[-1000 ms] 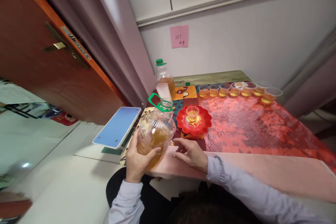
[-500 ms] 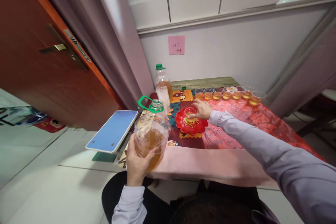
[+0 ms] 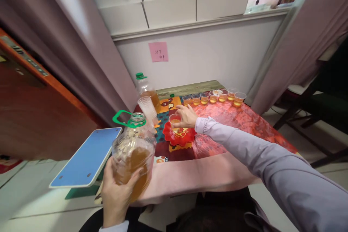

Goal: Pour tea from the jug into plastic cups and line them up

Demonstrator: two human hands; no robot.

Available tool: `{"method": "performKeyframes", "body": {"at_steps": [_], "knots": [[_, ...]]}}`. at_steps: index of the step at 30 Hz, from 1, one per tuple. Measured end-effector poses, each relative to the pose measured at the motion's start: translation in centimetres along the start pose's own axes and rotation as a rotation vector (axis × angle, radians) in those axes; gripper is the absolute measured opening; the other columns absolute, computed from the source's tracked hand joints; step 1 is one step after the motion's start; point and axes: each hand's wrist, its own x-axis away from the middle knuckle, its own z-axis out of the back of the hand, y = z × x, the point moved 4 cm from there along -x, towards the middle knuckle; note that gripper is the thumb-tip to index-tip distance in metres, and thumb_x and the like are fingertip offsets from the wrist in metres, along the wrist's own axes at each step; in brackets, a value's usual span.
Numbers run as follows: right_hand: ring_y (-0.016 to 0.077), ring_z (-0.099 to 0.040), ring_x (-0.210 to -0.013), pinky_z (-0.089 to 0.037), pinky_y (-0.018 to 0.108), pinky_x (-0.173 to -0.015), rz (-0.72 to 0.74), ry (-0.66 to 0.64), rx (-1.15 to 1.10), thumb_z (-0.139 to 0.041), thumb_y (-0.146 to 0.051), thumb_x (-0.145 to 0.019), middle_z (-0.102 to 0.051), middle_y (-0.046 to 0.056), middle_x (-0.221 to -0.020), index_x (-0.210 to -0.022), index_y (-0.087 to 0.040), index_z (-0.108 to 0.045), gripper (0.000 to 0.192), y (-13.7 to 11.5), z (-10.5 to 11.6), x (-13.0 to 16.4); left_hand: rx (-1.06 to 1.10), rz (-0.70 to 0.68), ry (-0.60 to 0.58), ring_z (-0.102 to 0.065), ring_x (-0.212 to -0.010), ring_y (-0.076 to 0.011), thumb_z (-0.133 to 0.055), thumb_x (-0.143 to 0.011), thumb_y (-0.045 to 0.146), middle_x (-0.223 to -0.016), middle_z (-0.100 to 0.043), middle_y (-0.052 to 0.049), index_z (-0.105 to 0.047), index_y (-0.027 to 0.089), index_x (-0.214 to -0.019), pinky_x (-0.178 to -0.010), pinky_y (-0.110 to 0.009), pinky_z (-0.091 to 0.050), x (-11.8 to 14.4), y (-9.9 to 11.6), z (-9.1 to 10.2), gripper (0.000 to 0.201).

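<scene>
L hand (image 3: 115,195) fingers wrap big clear plastic jug (image 3: 133,152) w/ amber liquid; R hand (image 3: 186,116) fingers pinch small clear cup (image 3: 174,120) over red scalloped plate (image 3: 181,136).

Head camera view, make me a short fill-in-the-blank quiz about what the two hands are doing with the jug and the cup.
1. The left hand grips a clear jug whose handle ring is coloured ____.
2. The right hand holds a small cup above a plate coloured ____.
3. The row of filled cups stands at the ____ edge of the table.
4. The sticky note on the wall is ____.

Missing words: green; red; far; pink
</scene>
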Motion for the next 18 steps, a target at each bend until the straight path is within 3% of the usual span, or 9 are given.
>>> {"method": "performKeyframes", "body": {"at_steps": [3, 6, 12, 18], "knots": [[0.0345, -0.055, -0.137, -0.038, 0.054, -0.118, -0.095, 0.069, -0.089, -0.077, -0.068, -0.08, -0.057, 0.02, -0.148, -0.104, -0.014, -0.076, 0.059, 2.8, 2.2, 0.1, 0.023, 0.027, 0.014, -0.06, -0.132, -0.0401, -0.073, -0.059, 0.078, -0.145, -0.061, -0.017, -0.047, 0.019, -0.152, -0.118, -0.055, -0.044, 0.1, -0.2, 0.0, 0.113], [0.0331, -0.058, -0.133, -0.045, 0.044, -0.112, -0.187, 0.146, -0.069, -0.075, -0.067, -0.081, -0.059, 0.02, -0.145, -0.104, -0.014, -0.076, 0.058, 7.7, 5.0, 0.7, 0.047, 0.033, 0.009, -0.06, -0.133, -0.0409, -0.073, -0.06, 0.079, -0.147, -0.06, -0.017, -0.045, 0.021, -0.154, -0.119, -0.057, -0.043, 0.0, -0.7, -0.2, 0.114], [0.0409, -0.052, -0.136, -0.028, 0.064, -0.118, -0.41, 0.24, 0.276, -0.074, -0.064, -0.08, -0.058, 0.021, -0.148, -0.11, -0.015, -0.076, 0.057, 19.4, 9.3, 4.3, -0.027, 0.057, 0.009, -0.059, -0.133, -0.0442, -0.07, -0.058, 0.081, -0.148, -0.059, -0.018, -0.046, 0.02, -0.154, -0.118, -0.059, -0.043, -0.3, -0.8, -0.3, 0.115], [0.0412, -0.047, -0.137, -0.018, 0.073, -0.118, -0.653, 0.26, 0.384, -0.071, -0.065, -0.08, -0.055, 0.023, -0.15, -0.11, -0.015, -0.074, 0.059, 27.8, 10.2, 7.3, -0.094, 0.122, 0.006, -0.059, -0.133, -0.047, -0.067, -0.057, 0.082, -0.149, -0.06, -0.018, -0.042, 0.022, -0.157, -0.116, -0.063, -0.043, -0.4, -1.3, -0.3, 0.119]]}}
